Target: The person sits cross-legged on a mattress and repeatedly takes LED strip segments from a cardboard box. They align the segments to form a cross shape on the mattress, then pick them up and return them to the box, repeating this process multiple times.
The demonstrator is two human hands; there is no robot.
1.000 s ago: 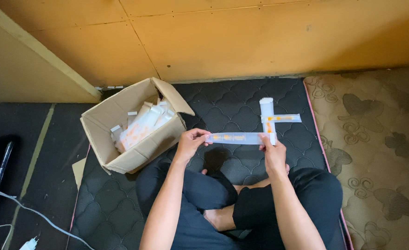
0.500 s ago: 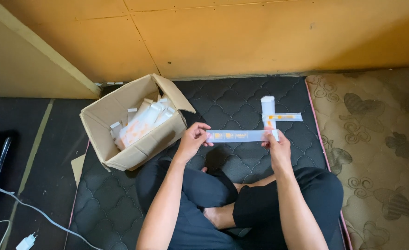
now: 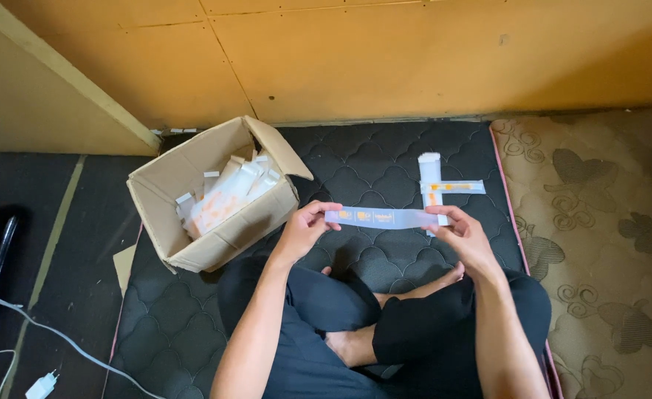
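a person sits cross-legged on a dark quilted mattress, both forearms reaching fwd from the bottom of the frame. the left hand and right hand hold a long pale strip stretched level between them, just above the knees. left grip: thumb and fingertips pinched narrow on the strip's left end, wrist bent slightly inward. right grip: fingers closed on the strip's right end, thumb on top, palm turned down. the strip has small orange marks along its middle and hangs clear of the mattress.

just beyond the right hand, two more flat white packs lie on the mattress, one laid across the other in a cross shape. to the left of the left hand, near but apart, an open cardboard box sits at an angle w/ flaps up, filled w/ similar white and orange packs.

the mattress lies on the floor against a yellow-brown wall. a beige patterned rug runs along its right edge. at far left, a dark floor carries a white cable and a small white plug; a dark object at the left edge is too dim to tell.
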